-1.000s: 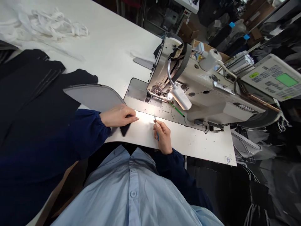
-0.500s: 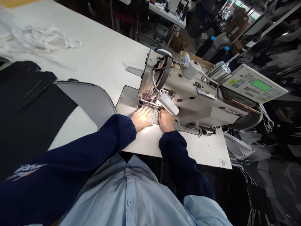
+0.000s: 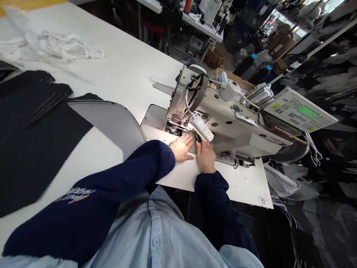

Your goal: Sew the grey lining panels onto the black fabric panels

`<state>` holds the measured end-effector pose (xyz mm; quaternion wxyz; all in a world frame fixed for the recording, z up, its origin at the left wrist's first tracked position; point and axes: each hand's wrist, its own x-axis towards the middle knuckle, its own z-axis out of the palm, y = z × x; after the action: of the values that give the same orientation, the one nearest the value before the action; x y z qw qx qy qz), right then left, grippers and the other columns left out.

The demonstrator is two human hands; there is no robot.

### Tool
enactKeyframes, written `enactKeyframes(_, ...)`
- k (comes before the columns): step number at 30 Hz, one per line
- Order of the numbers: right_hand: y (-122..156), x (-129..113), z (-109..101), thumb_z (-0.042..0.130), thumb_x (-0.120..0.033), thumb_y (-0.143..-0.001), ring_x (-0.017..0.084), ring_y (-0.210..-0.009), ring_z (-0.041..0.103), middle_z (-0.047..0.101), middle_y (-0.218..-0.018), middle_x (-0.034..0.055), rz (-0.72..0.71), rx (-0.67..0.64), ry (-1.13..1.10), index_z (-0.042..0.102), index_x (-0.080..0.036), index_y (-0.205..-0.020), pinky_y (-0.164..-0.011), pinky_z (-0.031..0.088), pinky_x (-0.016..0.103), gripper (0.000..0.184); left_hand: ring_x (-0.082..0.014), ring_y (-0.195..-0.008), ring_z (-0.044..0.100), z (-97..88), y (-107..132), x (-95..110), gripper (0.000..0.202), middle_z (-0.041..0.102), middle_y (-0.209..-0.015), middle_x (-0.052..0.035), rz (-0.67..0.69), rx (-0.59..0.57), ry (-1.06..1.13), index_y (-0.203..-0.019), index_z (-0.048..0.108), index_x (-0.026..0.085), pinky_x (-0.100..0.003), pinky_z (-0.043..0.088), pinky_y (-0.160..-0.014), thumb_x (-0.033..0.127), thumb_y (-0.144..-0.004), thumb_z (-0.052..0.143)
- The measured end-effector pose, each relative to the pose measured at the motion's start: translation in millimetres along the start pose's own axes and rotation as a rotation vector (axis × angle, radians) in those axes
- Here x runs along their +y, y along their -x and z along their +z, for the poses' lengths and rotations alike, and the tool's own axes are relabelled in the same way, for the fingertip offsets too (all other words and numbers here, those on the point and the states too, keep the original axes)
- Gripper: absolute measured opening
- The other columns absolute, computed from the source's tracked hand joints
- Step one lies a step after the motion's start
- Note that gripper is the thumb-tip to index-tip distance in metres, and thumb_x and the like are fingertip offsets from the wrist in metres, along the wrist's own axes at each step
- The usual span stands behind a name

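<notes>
An industrial sewing machine (image 3: pixel 223 115) stands on a white table, its lamp (image 3: pixel 203 128) lighting the bed below the needle area. My left hand (image 3: pixel 182 148) lies flat on the bed, fingers stretched, just right of an opening with metal hook parts (image 3: pixel 174 129). Close beside it, my right hand (image 3: pixel 206 157) has its fingers bent together at a small dark piece (image 3: pixel 198 137) under the lamp; whatever they grip is mostly hidden. Left of the machine a grey fabric panel (image 3: pixel 108 121) with dark edging lies partly under my left sleeve.
Black fabric pieces (image 3: pixel 41 137) are stacked on the left of the table (image 3: pixel 131 59). Behind them lies a heap of white strips (image 3: pixel 69 48). A control panel (image 3: pixel 302 109) with a green screen is mounted at the machine's right. Boxes and another workbench (image 3: pixel 202 24) stand beyond.
Both hands have shifted right along the bed and nearer to me. The opening with the metal hook parts, largely covered by my left hand before, now shows. My view has shifted slightly.
</notes>
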<state>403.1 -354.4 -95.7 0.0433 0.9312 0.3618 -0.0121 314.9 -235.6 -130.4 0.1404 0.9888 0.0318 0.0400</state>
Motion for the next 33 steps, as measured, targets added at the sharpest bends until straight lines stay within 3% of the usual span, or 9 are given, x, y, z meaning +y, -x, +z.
enactKeyframes(3,6.4,-9.6,2.5,0.032,-0.038,-0.102,0.023,-0.093,0.064,0.059,-0.12,0.0135,-0.102,-0.011,0.002,0.04,-0.019,-0.143,-0.072,0.046,0.029,0.046,-0.0321,-0.135,0.041,-6.0,10.6,-1.5,0.062,0.049,-0.141,-0.0207,0.041,0.02,-0.033,-0.128,0.055,0.005,-0.042,0.033,-0.112,0.051,-0.086,0.06)
enactKeyframes(6,0.6,-29.0,2.7,0.03,-0.036,-0.102,0.022,-0.087,0.064,0.059,-0.118,0.0135,-0.207,-0.03,0.049,0.037,-0.021,-0.144,-0.07,0.047,0.029,0.046,-0.0306,-0.127,0.049,-14.1,42.0,-15.7,0.045,0.057,-0.132,-0.0177,0.041,0.087,-0.101,-0.114,0.063,0.01,-0.042,0.036,-0.108,0.043,-0.083,0.066)
enactKeyframes(9,-15.6,-48.5,2.1,0.03,-0.03,-0.101,0.024,-0.089,0.063,0.06,-0.113,0.0162,-0.297,0.008,0.108,0.046,-0.015,-0.136,-0.073,0.048,0.031,0.041,-0.0307,-0.124,0.051,-18.4,78.0,-32.5,0.034,0.058,-0.13,-0.0178,-0.03,0.139,-0.155,-0.11,0.064,0.011,-0.045,0.035,-0.108,0.035,-0.086,0.063)
enactKeyframes(13,-37.2,-63.0,5.1,0.034,-0.008,-0.092,0.025,-0.092,0.063,0.065,-0.1,0.0177,-0.371,-0.004,0.174,0.06,-0.01,-0.115,-0.079,0.048,0.035,0.034,-0.028,-0.129,0.047,-14.1,105.1,-47.0,0.035,0.055,-0.137,-0.0155,-0.074,0.168,-0.11,-0.123,0.058,0.013,-0.046,0.035,-0.109,0.03,-0.094,0.049)
enactKeyframes(16,-43.8,-64.5,8.4,0.037,-0.008,-0.091,0.025,-0.093,0.064,0.066,-0.101,0.0168,-0.384,-0.005,0.185,0.06,-0.01,-0.114,-0.082,0.047,0.034,0.033,-0.026,-0.131,0.046,-7.7,108.0,-52.1,0.036,0.054,-0.138,-0.0136,-0.088,0.188,-0.034,-0.124,0.058,0.014,-0.044,0.036,-0.108,0.03,-0.096,0.042)
enactKeyframes(21,-43.8,-61.0,10.8,0.028,-0.026,-0.101,0.025,-0.099,0.062,0.064,-0.113,0.0153,-0.341,0.061,0.129,0.056,-0.015,-0.122,-0.081,0.046,0.032,0.037,-0.0253,-0.13,0.047,-2.0,104.9,-54.1,0.037,0.056,-0.136,-0.0127,-0.095,0.237,0.053,-0.122,0.06,0.014,-0.045,0.035,-0.109,0.026,-0.095,0.039)
enactKeyframes(26,-39.2,-57.8,12.5,0.033,-0.034,-0.101,0.025,-0.094,0.063,0.065,-0.107,0.0156,-0.282,0.059,0.148,0.059,-0.013,-0.12,-0.077,0.047,0.031,0.038,-0.0245,-0.127,0.049,-3.9,104.6,-52.1,0.032,0.059,-0.133,-0.0118,-0.1,0.255,0.094,-0.116,0.063,0.013,-0.041,0.035,-0.109,0.02,-0.091,0.044)
enactKeyframes(29,-32.7,-56.3,10.5,0.038,-0.034,-0.099,0.024,-0.093,0.063,0.063,-0.111,0.0161,-0.328,0.094,0.181,0.053,-0.015,-0.132,-0.076,0.048,0.03,0.041,-0.0235,-0.126,0.05,-4.9,103.8,-51.7,0.029,0.061,-0.131,-0.0105,-0.09,0.276,0.103,-0.111,0.065,0.015,-0.039,0.036,-0.108,0.018,-0.09,0.046)
enactKeyframes(33,-26.3,-59.4,4.7,0.035,-0.034,-0.101,0.023,-0.083,0.064,0.062,-0.111,0.0145,-0.328,0.031,0.274,0.045,-0.019,-0.14,-0.07,0.048,0.03,0.044,-0.0235,-0.124,0.051,-2.9,102.8,-53.2,0.025,0.062,-0.129,-0.0111,-0.073,0.295,0.108,-0.107,0.066,0.014,-0.038,0.036,-0.106,0.017,-0.089,0.048)
